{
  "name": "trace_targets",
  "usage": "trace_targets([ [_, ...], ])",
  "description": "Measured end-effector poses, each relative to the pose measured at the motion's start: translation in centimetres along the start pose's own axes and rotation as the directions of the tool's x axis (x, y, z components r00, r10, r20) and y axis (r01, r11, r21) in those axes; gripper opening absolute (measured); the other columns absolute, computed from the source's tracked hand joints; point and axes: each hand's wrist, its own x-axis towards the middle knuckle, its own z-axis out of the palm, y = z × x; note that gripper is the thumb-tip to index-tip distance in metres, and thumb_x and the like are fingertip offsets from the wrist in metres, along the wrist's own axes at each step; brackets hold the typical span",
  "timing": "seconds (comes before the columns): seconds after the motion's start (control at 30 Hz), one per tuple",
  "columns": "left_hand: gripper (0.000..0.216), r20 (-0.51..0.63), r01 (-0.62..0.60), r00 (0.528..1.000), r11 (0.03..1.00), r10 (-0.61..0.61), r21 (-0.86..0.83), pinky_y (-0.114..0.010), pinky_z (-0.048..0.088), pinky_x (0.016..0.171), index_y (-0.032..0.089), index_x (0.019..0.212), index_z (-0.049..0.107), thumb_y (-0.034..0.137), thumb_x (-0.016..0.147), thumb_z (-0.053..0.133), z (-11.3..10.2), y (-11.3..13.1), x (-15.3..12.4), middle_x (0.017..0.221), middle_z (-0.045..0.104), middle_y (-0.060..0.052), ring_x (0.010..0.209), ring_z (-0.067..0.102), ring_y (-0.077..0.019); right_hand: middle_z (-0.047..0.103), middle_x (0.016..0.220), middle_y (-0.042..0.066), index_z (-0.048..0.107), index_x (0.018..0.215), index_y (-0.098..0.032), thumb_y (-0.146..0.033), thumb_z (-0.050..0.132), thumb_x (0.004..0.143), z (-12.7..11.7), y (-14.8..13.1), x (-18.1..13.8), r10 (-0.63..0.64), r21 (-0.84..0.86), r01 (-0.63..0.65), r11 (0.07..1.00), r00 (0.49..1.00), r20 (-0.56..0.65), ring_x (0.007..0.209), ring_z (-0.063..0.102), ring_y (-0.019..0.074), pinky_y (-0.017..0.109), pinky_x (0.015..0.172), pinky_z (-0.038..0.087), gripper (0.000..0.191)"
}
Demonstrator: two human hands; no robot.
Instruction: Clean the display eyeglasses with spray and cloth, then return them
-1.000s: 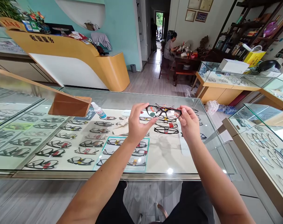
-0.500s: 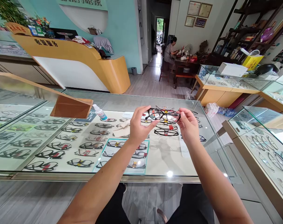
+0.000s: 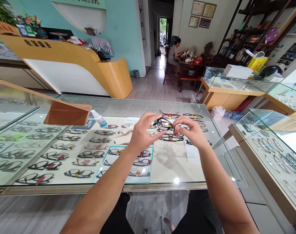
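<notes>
Black-framed eyeglasses (image 3: 165,124) are held above the glass display counter (image 3: 167,186), toward its back edge, long axis running roughly hand to hand. Both hands touch them: the left hand (image 3: 143,133) has thumb and forefinger clamped on the near-left rim, below and above; the right hand (image 3: 190,130) pinches the other end, partly hiding it. Inside the counter lie rows of spectacles (image 3: 79,173); a white-topped bottle (image 3: 100,119), contents unclear, is on the left.

Below bare forearms (image 3: 106,191), the left hand (image 3: 141,133) and right hand (image 3: 190,131) also bare, plain black legwear (image 3: 199,211) covers both thighs, and a pale-edged shoe (image 3: 129,197) partly shows.
</notes>
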Motion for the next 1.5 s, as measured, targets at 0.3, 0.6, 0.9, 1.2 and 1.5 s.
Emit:
trace_targets([
  [0.3,0.056,0.1,0.024,0.995,0.998,-0.018,-0.06,-0.042,0.058,0.107,0.029,0.142,0.065,0.03,0.09,0.084,-0.4,1.0,0.1,0.134,0.068,-0.009,0.122,0.069,-0.026,0.077,0.126,0.007,0.084,0.102,-0.028,-0.042,0.08,0.096,-0.7,0.6,0.0,0.078,0.033,-0.087,0.996,0.973,0.219,0.123,0.069,0.0267,0.049,0.115,0.046,0.016],
  [0.6,0.056,0.22,0.32,0.943,0.861,-0.249,-0.395,-0.039,0.056,0.105,0.03,0.138,0.066,0.02,0.085,0.082,0.3,0.9,-0.4,0.13,0.064,-0.008,0.113,0.068,-0.022,0.076,0.114,0.006,0.079,0.102,-0.024,-0.052,0.079,0.096,0.3,1.4,-0.2,0.192,0.174,-0.255,0.951,0.93,0.315,0.104,0.067,0.0228,0.038,0.092,0.053,0.029],
  [0.9,0.064,0.278,0.423,0.905,0.735,-0.321,-0.53,-0.035,0.058,0.096,0.027,0.148,0.061,0.026,0.087,0.082,0.7,0.8,-0.5,0.135,0.067,-0.011,0.112,0.069,-0.0214,0.065,0.084,0.001,0.075,0.092,-0.02,-0.06,0.085,0.087,1.1,1.1,-0.2,0.24,0.21,-0.298,0.931,0.934,0.264,0.076,0.052,0.0154,0.03,0.07,0.042,0.041],
  [1.2,0.024,0.178,0.645,0.75,0.643,-0.637,-0.413,-0.027,0.039,0.063,0.021,0.092,0.071,0.045,0.092,0.077,2.4,2.3,-0.9,0.072,0.042,0.004,0.066,0.042,-0.012,0.076,0.102,0.007,0.076,0.094,-0.022,-0.052,0.082,0.087,3.2,2.1,0.1,0.192,0.171,-0.167,0.971,0.971,-0.14,0.091,0.069,0.0217,0.038,0.088,0.057,0.032],
  [1.5,0.04,0.208,0.75,0.612,0.475,-0.763,-0.46,-0.028,0.03,0.06,0.019,0.09,0.076,0.057,0.081,0.084,2.9,2.5,-0.7,0.066,0.041,0.005,0.064,0.036,-0.0128,0.075,0.134,0.013,0.074,0.115,-0.025,-0.029,0.067,0.098,6.4,1.5,-1.3,-0.2,-0.292,0.143,0.946,0.964,-0.175,0.129,0.069,0.0288,0.047,0.111,0.053,0.018],
])
